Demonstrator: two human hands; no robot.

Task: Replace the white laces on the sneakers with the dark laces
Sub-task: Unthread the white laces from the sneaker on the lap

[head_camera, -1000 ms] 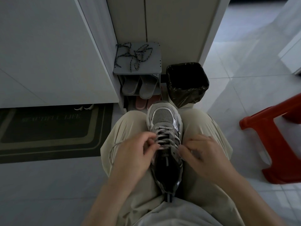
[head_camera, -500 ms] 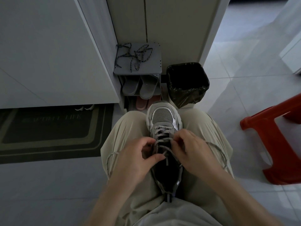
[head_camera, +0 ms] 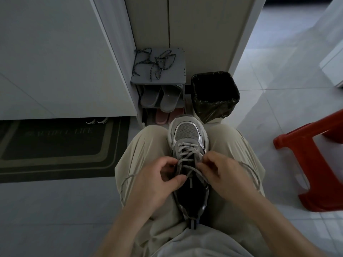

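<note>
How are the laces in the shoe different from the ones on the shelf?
The white lace is pale and threaded through the sneaker; the dark laces are speckled and lie tangled. The left hand and right hand pinch the white lace; nothing touches the dark laces. Both are cords.

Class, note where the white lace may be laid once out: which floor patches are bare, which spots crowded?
Bare tile: beside the left leg, nearer than the doormat; also between the bin and the red stool. Crowded: the rack top, under the dark laces.
</note>
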